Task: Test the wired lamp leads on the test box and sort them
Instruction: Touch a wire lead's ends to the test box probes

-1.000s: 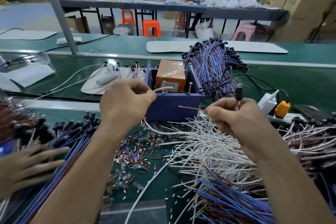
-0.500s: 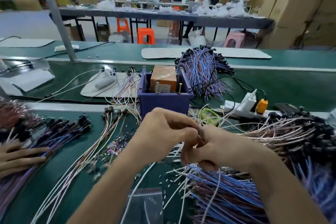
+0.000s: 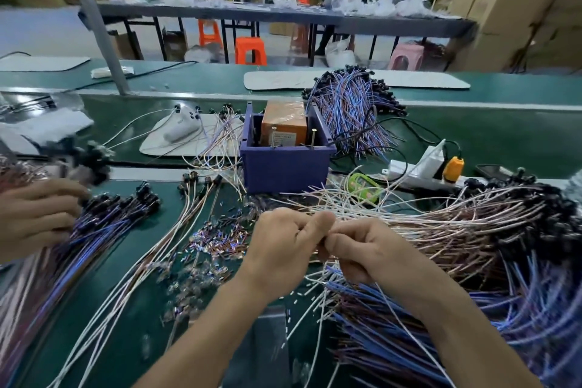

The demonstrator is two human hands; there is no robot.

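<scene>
My left hand [image 3: 283,246] and my right hand [image 3: 365,252] meet fingertip to fingertip in front of the purple test box [image 3: 285,164], both pinching a thin lamp lead whose white wire [image 3: 318,327] trails down toward me. The box holds an orange block [image 3: 285,127] and upright metal pins. Under my right hand lies a heap of white and brown leads [image 3: 441,224]; a blue heap [image 3: 393,334] lies nearer me. A few tested leads [image 3: 192,195] lie left of the box.
Another person's hand [image 3: 34,214] rests on a blue-wire bundle [image 3: 104,224] at the left. Cut wire ends [image 3: 217,239] litter the green mat. A power strip with an orange plug [image 3: 453,168] sits right of the box; a further wire bundle [image 3: 352,110] lies behind it.
My hands drew back from the test box and came together low over the wire heap. The black-capped lead my right hand held up is out of sight. The other person's hand shifted.
</scene>
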